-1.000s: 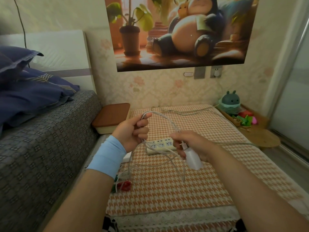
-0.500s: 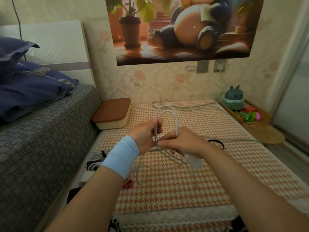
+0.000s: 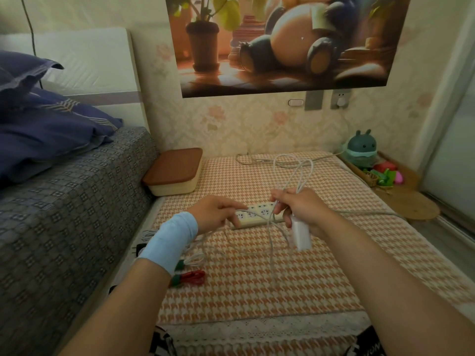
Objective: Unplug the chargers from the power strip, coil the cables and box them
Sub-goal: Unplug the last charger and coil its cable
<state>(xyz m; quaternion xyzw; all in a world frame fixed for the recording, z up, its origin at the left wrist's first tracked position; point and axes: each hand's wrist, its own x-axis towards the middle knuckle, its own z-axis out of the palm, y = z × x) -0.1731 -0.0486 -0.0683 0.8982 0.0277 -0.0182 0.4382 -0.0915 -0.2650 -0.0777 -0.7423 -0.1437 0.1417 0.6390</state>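
While the right grip (image 3: pixel 300 211) clasps the looped cable (image 3: pixel 299 185) and white charger (image 3: pixel 300 232), the left grip (image 3: pixel 216 213) pinches a strand of it over the power strip (image 3: pixel 257 216)

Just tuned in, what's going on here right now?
A person is mid-coil on a charger cable. The right hand grips the white charger and the loops rising from it. The left hand pinches a loose strand above the power strip, whose visible sockets look empty. The brown-lidded box sits closed at the far left of the mat.
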